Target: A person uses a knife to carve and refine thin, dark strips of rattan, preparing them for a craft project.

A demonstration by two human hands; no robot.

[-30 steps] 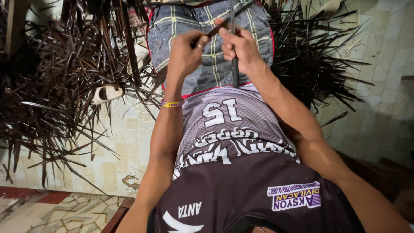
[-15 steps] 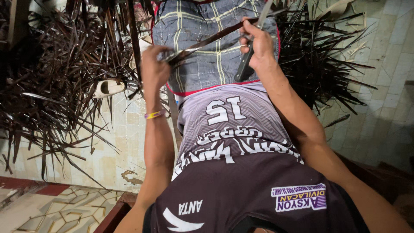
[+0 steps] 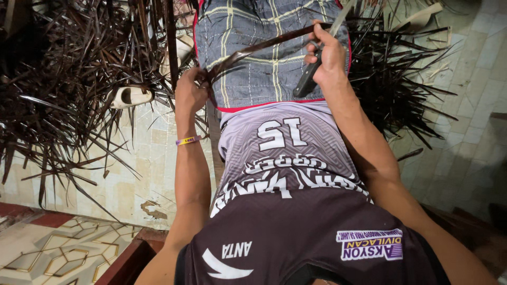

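He wears a sleeveless grey-and-maroon patterned jersey [image 3: 296,174], blue plaid shorts [image 3: 264,47], and a yellow-purple wristband [image 3: 188,140] just below the left hand [image 3: 191,95].

The scene is lit dimly and unevenly, with a warm yellowish cast. The brightest light is thrown on the pale tiled floor [image 3: 148,158] and on the patterned shirt [image 3: 285,153] at the centre, while the corners are sunk in deep shadow, above all at the upper left among the dry leaves [image 3: 58,79]. The straight tile lines are bent near the edges by wide-angle distortion. Slight motion blur is seen on the left hand [image 3: 191,92] and right hand [image 3: 327,55]. No strong glare is seen.
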